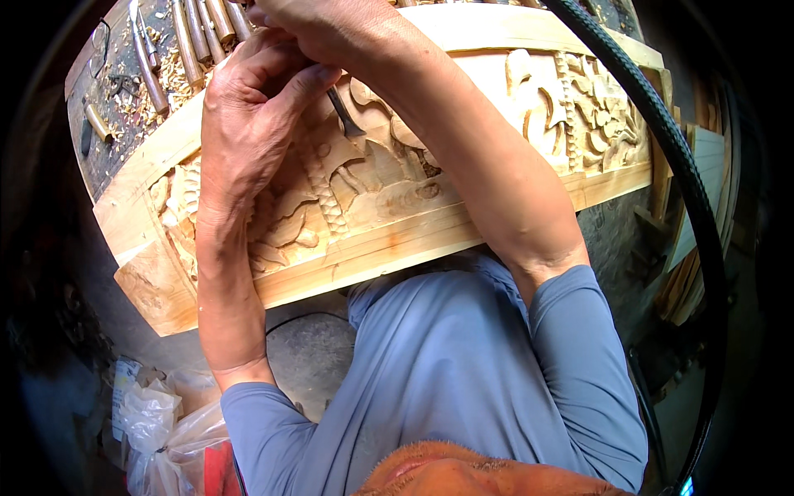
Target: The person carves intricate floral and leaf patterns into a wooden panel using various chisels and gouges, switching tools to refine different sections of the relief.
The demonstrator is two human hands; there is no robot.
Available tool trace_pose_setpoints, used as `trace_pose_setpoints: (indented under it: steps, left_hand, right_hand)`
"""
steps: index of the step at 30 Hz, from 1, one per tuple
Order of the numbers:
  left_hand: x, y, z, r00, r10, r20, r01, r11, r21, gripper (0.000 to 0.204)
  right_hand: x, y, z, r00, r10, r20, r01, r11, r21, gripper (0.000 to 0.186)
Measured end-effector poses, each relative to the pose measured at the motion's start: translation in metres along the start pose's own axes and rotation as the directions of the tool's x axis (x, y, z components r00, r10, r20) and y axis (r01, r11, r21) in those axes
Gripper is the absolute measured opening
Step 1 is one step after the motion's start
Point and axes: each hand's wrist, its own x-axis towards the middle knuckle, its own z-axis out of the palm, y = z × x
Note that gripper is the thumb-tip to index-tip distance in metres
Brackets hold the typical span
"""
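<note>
A long pale wooden panel (389, 244) carved in relief with leaves and twisted columns lies across in front of me. My left hand (256, 107) is closed around a carving chisel (343, 114), its thumb pointing along toward the tool. The dark flared blade comes out beneath my hands, its edge at the carved surface. My right hand (318, 29) is closed over the same chisel's upper part, close against my left hand; its fingers are partly cut off by the top edge. The handle is hidden by both hands.
Several wooden-handled carving tools (192, 41) lie among wood shavings (132, 101) on the dark bench at the upper left. A thick black braided cable (662, 107) arcs down the right side. Boards (699, 207) stand at right; a clear plastic bag (157, 426) sits at lower left.
</note>
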Motion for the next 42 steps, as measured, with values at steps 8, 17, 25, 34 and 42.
trace_pose_setpoints:
  steps: [8,17,25,34,42]
  left_hand:
    - [-0.0021,0.0016,0.0009,0.999,-0.041,0.013,0.042,0.99,-0.135,0.015]
    - [0.0,0.0008,-0.0061,0.999,-0.047,-0.003,0.047,0.995,0.092,0.018]
    - [0.0023,0.0027,0.0002,0.999,-0.014,-0.031,0.017,0.996,0.09,0.018]
    - [-0.0034,-0.0032,-0.0018,0.998,-0.064,0.013,0.065,0.985,-0.162,0.02]
    - [-0.0043,-0.0054,-0.0032,1.0,-0.015,0.011,0.016,0.991,-0.13,0.016]
  right_hand:
    - [0.0014,0.002,0.005,1.0,0.004,0.017,-0.004,1.0,-0.014,0.042]
    - [0.0044,0.0038,0.0077,0.999,0.003,0.033,-0.003,1.0,-0.009,0.039]
    - [0.0055,0.001,0.0064,0.999,-0.011,0.042,0.012,1.0,-0.01,0.037]
    - [0.0033,0.0002,0.0062,0.999,-0.015,0.046,0.016,1.0,-0.021,0.035]
    - [0.007,0.0026,0.0098,0.999,-0.014,0.047,0.015,1.0,-0.021,0.033]
